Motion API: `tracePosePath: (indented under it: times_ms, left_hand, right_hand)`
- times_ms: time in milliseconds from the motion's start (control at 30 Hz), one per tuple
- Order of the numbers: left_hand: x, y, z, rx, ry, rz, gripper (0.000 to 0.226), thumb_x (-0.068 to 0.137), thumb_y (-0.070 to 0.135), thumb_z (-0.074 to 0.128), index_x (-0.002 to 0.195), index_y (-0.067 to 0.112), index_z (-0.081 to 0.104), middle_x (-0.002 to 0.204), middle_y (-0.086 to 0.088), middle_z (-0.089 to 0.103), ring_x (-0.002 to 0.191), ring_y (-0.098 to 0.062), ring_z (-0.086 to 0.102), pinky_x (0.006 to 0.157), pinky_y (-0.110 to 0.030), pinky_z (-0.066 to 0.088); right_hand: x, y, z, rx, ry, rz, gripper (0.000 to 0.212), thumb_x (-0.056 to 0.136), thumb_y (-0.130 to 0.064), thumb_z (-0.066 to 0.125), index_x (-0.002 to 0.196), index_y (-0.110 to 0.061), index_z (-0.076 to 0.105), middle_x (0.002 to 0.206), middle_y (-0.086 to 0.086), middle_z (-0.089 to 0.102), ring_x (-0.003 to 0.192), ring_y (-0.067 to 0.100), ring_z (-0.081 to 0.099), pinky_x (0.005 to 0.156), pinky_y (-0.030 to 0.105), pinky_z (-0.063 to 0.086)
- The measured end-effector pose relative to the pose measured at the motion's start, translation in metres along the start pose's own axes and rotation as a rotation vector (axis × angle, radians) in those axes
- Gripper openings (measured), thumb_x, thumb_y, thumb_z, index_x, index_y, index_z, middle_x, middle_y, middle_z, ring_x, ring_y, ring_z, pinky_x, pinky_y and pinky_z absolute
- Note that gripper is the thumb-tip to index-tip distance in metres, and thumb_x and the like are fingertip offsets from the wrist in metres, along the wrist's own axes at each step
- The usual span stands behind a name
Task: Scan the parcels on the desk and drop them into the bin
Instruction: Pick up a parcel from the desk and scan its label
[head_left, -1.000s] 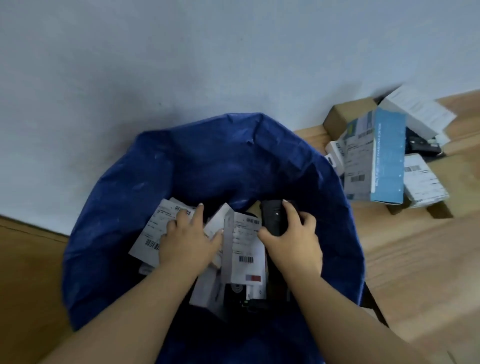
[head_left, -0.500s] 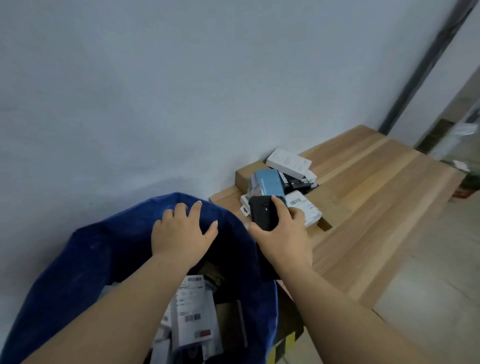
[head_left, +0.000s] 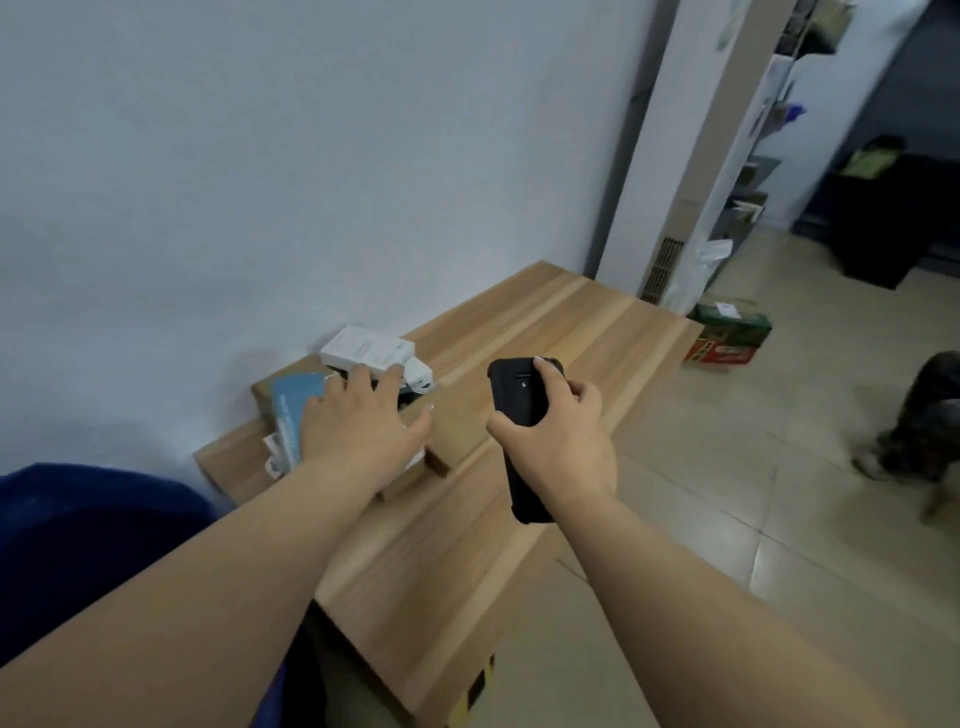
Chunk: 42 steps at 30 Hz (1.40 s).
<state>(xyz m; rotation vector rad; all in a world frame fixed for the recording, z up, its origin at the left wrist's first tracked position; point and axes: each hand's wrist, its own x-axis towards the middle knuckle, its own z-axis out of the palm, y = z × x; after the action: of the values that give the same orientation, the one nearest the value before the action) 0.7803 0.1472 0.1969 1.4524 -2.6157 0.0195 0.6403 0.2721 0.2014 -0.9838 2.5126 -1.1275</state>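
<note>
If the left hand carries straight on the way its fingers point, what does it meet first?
Probably the white box on top of the parcel pile: the left hand, fingers spread, points at it past the blue box. Depth is unclear; it may already touch the pile.

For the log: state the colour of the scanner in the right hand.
Black all over; the scanner, gripped by the right hand, shows best in the head view.

Left hand out of bin, onto desk parcels
</note>
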Motion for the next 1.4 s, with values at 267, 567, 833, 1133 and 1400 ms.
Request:
tracePosePath:
  times_ms: [267,567,833,1133,1400]
  left_hand:
    - [0.039,0.188,0.013,-0.054,0.014,0.098,0.064,0.096,0.06,0.033,0.143,0.018,0.039,0.135,-0.011,0.048,0.121,-0.03,0.046,0.09,-0.039,0.041]
    - [0.134,0.313,0.004,-0.064,0.106,0.209,0.066,0.095,0.062,0.032,0.142,0.016,0.04,0.134,-0.012,0.049,0.119,-0.031,0.049,0.089,-0.039,0.042]
    - [0.267,0.363,0.013,-0.033,0.132,0.19,0.064,0.095,0.062,0.032,0.139,0.017,0.042,0.128,-0.01,0.051,0.112,-0.031,0.05,0.083,-0.038,0.038]
    - [0.37,0.378,0.033,-0.125,0.045,0.051,0.068,0.097,0.063,0.025,0.155,0.029,0.019,0.14,-0.009,0.048,0.122,-0.031,0.047,0.092,-0.041,0.039]
    - [0.423,0.316,0.05,-0.071,0.016,-0.367,0.069,0.096,0.065,0.026,0.154,0.029,0.019,0.142,-0.005,0.045,0.124,-0.029,0.044,0.096,-0.043,0.038]
  right_hand:
    - [0.08,0.113,-0.129,-0.063,0.091,0.034,0.077,0.079,-0.049,0.066,0.148,-0.045,0.032,0.143,-0.005,0.033,0.108,0.025,0.058,0.081,0.036,0.052]
    - [0.188,0.179,-0.209,-0.079,0.238,0.099,0.077,0.077,-0.052,0.065,0.147,-0.046,0.034,0.144,-0.002,0.034,0.114,0.028,0.057,0.088,0.043,0.053]
    - [0.331,0.173,-0.218,-0.088,0.265,0.039,0.076,0.078,-0.05,0.065,0.148,-0.046,0.033,0.137,0.0,0.037,0.109,0.029,0.057,0.083,0.041,0.053]
    - [0.469,0.172,-0.194,-0.069,0.149,-0.026,0.075,0.082,-0.048,0.065,0.149,-0.043,0.034,0.139,-0.001,0.037,0.095,0.021,0.05,0.077,0.034,0.044]
    - [0.575,0.125,-0.114,-0.032,-0.167,-0.244,0.073,0.082,-0.048,0.064,0.148,-0.045,0.031,0.141,-0.004,0.034,0.097,0.021,0.052,0.077,0.035,0.044]
